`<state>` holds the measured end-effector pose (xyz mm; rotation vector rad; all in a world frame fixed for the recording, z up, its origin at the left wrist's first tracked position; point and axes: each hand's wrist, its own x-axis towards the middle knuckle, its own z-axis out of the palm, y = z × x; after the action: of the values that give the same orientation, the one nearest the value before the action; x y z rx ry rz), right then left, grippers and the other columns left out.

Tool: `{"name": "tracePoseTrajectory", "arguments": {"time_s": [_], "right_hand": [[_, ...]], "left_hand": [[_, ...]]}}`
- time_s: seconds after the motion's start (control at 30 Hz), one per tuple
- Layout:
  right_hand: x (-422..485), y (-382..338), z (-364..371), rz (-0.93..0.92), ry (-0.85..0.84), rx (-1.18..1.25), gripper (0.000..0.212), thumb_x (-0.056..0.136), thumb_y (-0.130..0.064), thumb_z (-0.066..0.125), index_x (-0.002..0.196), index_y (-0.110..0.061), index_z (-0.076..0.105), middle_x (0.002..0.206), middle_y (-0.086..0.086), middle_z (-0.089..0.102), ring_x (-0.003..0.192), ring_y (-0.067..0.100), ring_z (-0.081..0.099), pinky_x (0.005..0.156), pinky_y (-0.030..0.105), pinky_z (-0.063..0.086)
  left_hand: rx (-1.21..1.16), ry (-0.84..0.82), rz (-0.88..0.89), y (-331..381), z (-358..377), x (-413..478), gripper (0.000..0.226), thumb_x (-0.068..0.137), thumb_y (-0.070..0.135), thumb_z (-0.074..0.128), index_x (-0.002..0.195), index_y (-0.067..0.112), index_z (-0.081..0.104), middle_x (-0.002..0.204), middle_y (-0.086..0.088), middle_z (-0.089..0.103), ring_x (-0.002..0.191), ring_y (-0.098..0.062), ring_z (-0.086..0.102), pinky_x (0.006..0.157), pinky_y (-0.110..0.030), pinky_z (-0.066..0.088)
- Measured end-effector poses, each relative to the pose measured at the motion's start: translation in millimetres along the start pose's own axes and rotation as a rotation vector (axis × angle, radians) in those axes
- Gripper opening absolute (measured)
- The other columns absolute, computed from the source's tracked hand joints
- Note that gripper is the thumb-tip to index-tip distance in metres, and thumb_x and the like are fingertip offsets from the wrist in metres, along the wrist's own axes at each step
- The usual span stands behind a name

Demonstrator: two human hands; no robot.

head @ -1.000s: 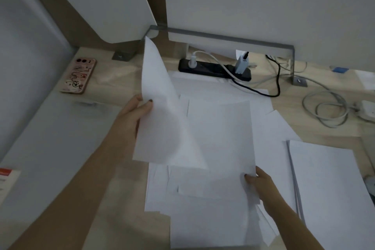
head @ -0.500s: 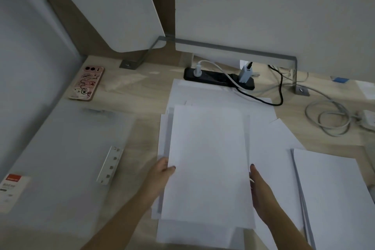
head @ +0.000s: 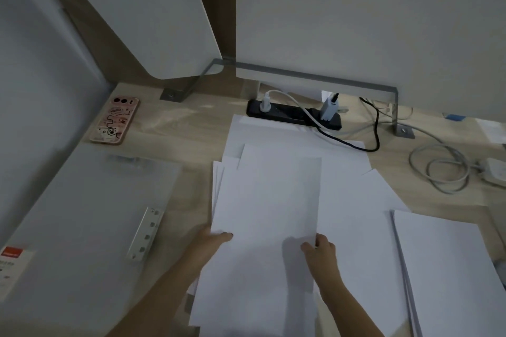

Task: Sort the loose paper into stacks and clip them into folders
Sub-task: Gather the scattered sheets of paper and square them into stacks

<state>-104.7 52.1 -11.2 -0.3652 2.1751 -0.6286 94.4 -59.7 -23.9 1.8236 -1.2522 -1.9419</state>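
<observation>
Both hands meet at the lower centre of the frame on a loose pile of white paper (head: 273, 200) that lies on the pale wooden worktop (head: 186, 131). The left hand (head: 210, 243) grips the left edge of the top sheet (head: 262, 227), thumb lying flat on top of it and the other fingers hidden beneath. The right hand (head: 321, 250) is curled at the sheet's right edge, fingertips pinching or pressing the paper; whether it grasps only this sheet or several under it cannot be told. The top sheet lies slightly askew over the sheets below, whose corners fan out to the left, the top and the right.

At the lower right of the frame a neater stack of paper (head: 449, 268) lies just beside the loose pile, its edges roughly squared. At the lower left lies a translucent grey folder (head: 82, 227), open flat, with a white metal clip bar (head: 145, 234) near its right edge and a red-and-white label (head: 12, 254) at the far left.

In the upper left of the worktop a phone in a pink cartoon case (head: 115, 120) lies face down. At the upper centre, touching the far edge of the papers, sits a black power strip (head: 293, 115) with 2 plugs in it. A coil of grey cable (head: 438, 169) lies at the right.
</observation>
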Motion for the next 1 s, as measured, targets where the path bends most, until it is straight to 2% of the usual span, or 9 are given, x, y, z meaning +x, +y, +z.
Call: {"name": "tracePoseTrajectory", "arguments": {"time_s": [0.1,0.27,0.33,0.43,0.57,0.7,0.77,0.87,1.0], "right_hand": [[-2.8,0.2,-3.8,-0.003,-0.071,0.069,0.023,0.083,-0.01,0.047,0.101,-0.001,0.058,0.094,0.012,0.059,0.074,0.023,0.055,0.063,0.029,0.043],[-17.2,-6.9,-20.0,-0.029,-0.24,0.376,0.016,0.085,-0.007,0.056,0.091,0.007,0.06,0.076,0.01,0.058,0.069,0.022,0.054,0.069,0.032,0.045],[-21.5,-9.4,-24.5,-0.046,-0.362,0.438,0.027,0.086,-0.022,0.062,0.095,0.004,0.061,0.083,0.005,0.064,0.076,0.019,0.06,0.082,0.035,0.05],[-25.4,-16.0,-27.0,-0.064,-0.576,0.505,0.043,0.085,-0.045,0.058,0.119,-0.018,0.062,0.115,-0.002,0.069,0.107,0.014,0.064,0.09,0.029,0.049],[-32.8,-34.9,-29.3,-0.2,-0.799,0.6,0.044,0.097,-0.036,0.04,0.136,-0.017,0.046,0.135,0.006,0.056,0.125,0.025,0.052,0.105,0.04,0.042],[-37.3,-61.0,-53.1,-0.325,-0.657,0.806,0.046,0.086,-0.011,0.057,0.131,-0.018,0.051,0.126,0.006,0.063,0.116,0.025,0.06,0.097,0.039,0.049],[-40.7,-76.4,-71.9,-0.434,-0.578,0.79,0.045,0.078,-0.006,0.057,0.121,-0.019,0.059,0.12,0.005,0.067,0.112,0.024,0.062,0.093,0.036,0.052],[-46.0,-96.3,-93.3,-0.568,-0.524,0.715,0.042,0.067,-0.018,0.074,0.108,-0.019,0.068,0.112,0.004,0.071,0.105,0.02,0.066,0.077,0.025,0.056],[-47.9,-106.4,-104.9,-0.639,-0.45,0.591,0.067,0.037,-0.047,0.089,0.097,-0.02,0.074,0.107,0.003,0.072,0.099,0.018,0.068,0.077,0.022,0.056]], "left_hand": [[-0.051,-0.129,0.027,-0.2,-2.4,-6.2,0.028,0.073,0.009,0.073,0.099,0.009,0.063,0.094,-0.004,0.068,0.076,-0.008,0.066,0.065,-0.015,0.051],[-0.04,-0.188,0.164,24.4,-15.8,-35.3,0.02,0.082,0.008,0.067,0.096,0.022,0.065,0.087,0.014,0.075,0.077,-0.001,0.07,0.067,-0.016,0.053],[-0.06,-0.242,0.191,39.8,-22.9,-50.3,0.02,0.077,0.018,0.073,0.096,0.023,0.067,0.096,0.006,0.075,0.081,-0.009,0.072,0.065,-0.018,0.055],[-0.012,-0.404,0.241,66.1,-34.9,-72.3,0.064,0.048,0.046,0.085,0.104,0.019,0.07,0.102,-0.003,0.074,0.092,-0.021,0.071,0.071,-0.025,0.057],[0.007,-0.427,0.361,92.8,-47.1,-91.3,0.07,0.039,0.052,0.087,0.098,0.018,0.074,0.101,-0.006,0.074,0.093,-0.022,0.07,0.071,-0.023,0.055],[0.008,-0.331,0.504,114.4,-64.9,-100.7,0.064,0.037,0.055,0.086,0.092,0.024,0.076,0.098,0.002,0.075,0.09,-0.012,0.071,0.067,-0.014,0.053],[-0.011,-0.245,0.543,123.5,-67.8,-99.9,0.044,0.056,0.038,0.085,0.094,0.019,0.074,0.092,0.005,0.076,0.088,-0.009,0.07,0.066,-0.012,0.052],[-0.009,-0.102,0.62,133.9,-58.9,-97.1,0.028,0.08,-0.003,0.065,0.099,0.017,0.066,0.083,0.016,0.074,0.084,0.002,0.068,0.068,-0.009,0.051],[0.012,-0.063,0.717,139.5,-43.8,-89.0,0.035,0.078,-0.001,0.067,0.097,0.028,0.058,0.085,0.013,0.071,0.082,0.001,0.066,0.072,-0.012,0.053]]}}
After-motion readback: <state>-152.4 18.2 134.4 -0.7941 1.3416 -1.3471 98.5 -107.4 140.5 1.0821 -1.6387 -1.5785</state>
